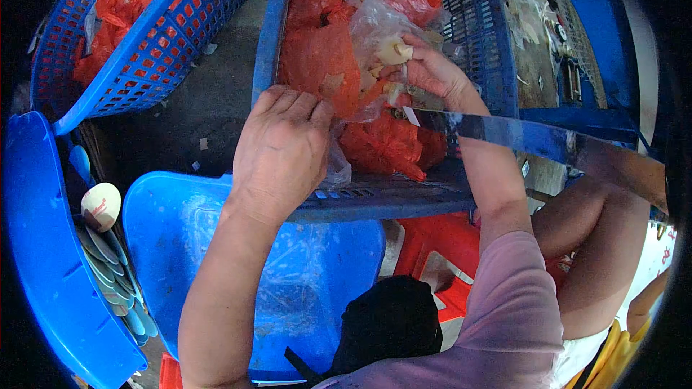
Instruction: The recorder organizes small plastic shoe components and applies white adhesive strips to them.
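My left hand (282, 145) is closed on the near edge of an orange-red plastic bag (317, 61), its fingertips hidden in the folds. My right hand (435, 72) reaches to the far side of the bag, thumb and fingers closed at a small pale cream piece (394, 52) in front of crumpled clear plastic (378, 25). Both hands work over a blue plastic crate (268, 36) filled with red and clear bags. Nearer to me in the crate lies another knotted red bag (382, 145).
A long, shiny, see-through strip (548, 140) crosses my right forearm. Another blue crate (155, 65) with red bags stands far left. Below are a blue tub (176, 205), a blue bin (50, 245) beside several stacked discs (108, 266) and a red stool (440, 245). Another person's bare leg (613, 259) is at right.
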Action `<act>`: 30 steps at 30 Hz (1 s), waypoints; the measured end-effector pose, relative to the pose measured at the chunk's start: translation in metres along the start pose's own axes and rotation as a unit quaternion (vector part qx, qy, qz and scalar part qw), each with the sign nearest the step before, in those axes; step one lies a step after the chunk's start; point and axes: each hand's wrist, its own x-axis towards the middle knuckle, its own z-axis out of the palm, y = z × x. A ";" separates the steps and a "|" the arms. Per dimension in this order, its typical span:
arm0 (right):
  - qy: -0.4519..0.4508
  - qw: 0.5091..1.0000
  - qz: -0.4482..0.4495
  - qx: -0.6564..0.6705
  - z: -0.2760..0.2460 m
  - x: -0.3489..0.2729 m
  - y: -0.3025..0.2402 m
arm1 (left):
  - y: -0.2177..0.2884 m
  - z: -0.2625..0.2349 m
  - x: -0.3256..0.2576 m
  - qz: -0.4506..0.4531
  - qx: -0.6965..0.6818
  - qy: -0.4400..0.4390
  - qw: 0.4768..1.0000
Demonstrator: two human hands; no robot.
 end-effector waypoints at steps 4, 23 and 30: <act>0.007 1.000 0.013 -0.006 -0.005 -0.007 -0.003 | 0.000 0.003 0.000 0.000 -0.001 0.013 1.000; 0.266 0.858 -0.253 -0.358 0.054 -0.086 -0.037 | 0.002 0.005 -0.001 0.000 -0.021 0.048 0.999; 0.060 0.855 -0.451 -0.247 0.127 -0.071 -0.007 | 0.001 -0.008 -0.006 0.015 -0.025 0.089 0.996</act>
